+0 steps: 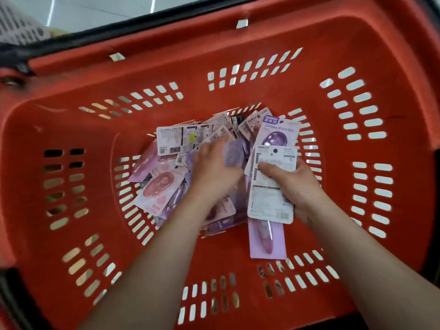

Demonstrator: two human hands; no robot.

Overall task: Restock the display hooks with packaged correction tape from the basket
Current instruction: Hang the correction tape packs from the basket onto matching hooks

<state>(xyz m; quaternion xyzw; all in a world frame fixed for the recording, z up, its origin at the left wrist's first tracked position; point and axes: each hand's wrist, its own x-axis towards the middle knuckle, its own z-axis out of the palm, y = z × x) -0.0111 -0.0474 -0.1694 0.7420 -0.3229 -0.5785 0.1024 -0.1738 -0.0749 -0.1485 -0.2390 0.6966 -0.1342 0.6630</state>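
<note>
The correction tape packs (176,139) lay heaped in the bottom of the red basket (71,129). The right hand (295,186) gripped a held stack (271,194) of packs, thumb across the top card. The left hand (214,170) was on the heap; blur obscured its finger posture.

Blurred, buried, cropped

Cannot make out fingertips of the left hand (214,172), smeared by motion, perhaps touching the packs (164,184); cannot read print on the cards (271,186) gripped by the right hand (295,184); loses basket (71,129) corners at the edges.

Probably shop: red shopping basket (309,55)
</note>
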